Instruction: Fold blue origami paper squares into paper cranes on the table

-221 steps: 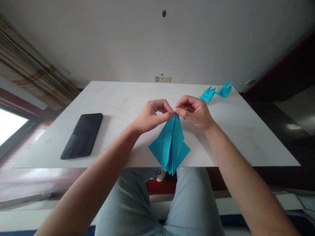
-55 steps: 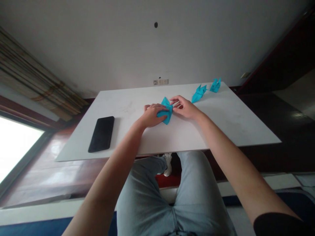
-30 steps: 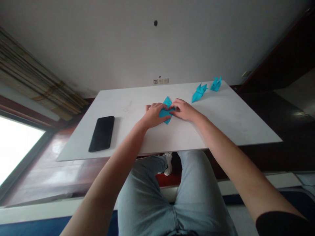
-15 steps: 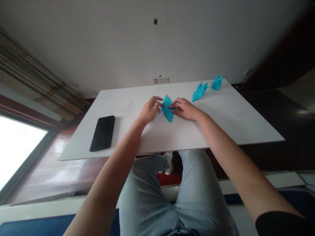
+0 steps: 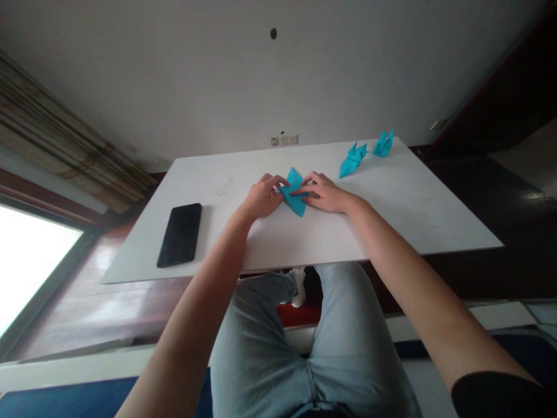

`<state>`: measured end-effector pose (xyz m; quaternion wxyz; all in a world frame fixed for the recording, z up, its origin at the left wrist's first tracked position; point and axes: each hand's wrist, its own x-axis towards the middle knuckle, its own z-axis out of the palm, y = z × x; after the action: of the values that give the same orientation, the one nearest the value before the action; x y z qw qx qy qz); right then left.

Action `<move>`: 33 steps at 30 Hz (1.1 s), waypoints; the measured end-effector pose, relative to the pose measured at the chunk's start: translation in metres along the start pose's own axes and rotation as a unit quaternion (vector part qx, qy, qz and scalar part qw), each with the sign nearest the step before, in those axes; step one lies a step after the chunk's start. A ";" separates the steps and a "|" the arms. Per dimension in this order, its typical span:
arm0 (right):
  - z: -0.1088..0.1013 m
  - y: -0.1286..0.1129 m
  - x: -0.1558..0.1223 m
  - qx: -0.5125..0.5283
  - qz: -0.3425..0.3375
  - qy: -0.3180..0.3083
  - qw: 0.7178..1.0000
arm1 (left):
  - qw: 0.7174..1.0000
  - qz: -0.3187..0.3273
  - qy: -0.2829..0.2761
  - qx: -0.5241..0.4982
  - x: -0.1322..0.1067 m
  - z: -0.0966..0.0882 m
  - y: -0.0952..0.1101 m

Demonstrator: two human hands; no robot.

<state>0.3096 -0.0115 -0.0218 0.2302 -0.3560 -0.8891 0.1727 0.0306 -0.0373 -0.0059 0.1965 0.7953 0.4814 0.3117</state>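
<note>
A partly folded piece of blue origami paper [image 5: 297, 204] lies on the white table between my hands, with one point toward the wall and one toward me. My left hand [image 5: 263, 196] pinches its left corner between thumb and fingers. From the other side, my right hand [image 5: 322, 193] grips the right edge, and one finger reaches over the middle of the paper. The fingers of both hands partly cover its folds. Two finished-looking blue paper cranes, a nearer one [image 5: 353, 159] and a farther one [image 5: 383, 144], stand at the back right.
A black smartphone [image 5: 180, 235] lies on the left part of the white table [image 5: 418, 215]. Behind the table is a wall with power sockets [image 5: 284, 140]. A curtain [image 5: 65, 133] hangs at the left, and my legs are below the front edge.
The left side of the paper is now spread wider, pulled out toward my left hand, which has shifted slightly left. My right finger reaches farther across the middle. The cranes and phone stay put.
</note>
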 end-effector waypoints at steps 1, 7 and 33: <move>0.001 0.000 0.000 -0.006 0.000 -0.003 1.000 | 1.000 0.003 -0.008 0.008 0.000 -0.001 0.001; -0.001 0.000 0.002 0.035 -0.009 -0.002 0.999 | 1.000 -0.017 0.000 0.018 -0.001 0.004 0.006; -0.006 0.000 -0.001 0.064 0.024 0.005 0.998 | 0.994 0.016 -0.081 0.076 -0.008 0.007 0.015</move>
<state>0.3137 -0.0117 -0.0169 0.2530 -0.3628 -0.8662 0.2325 0.0422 -0.0516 -0.0050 0.1686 0.8381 0.4737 0.2116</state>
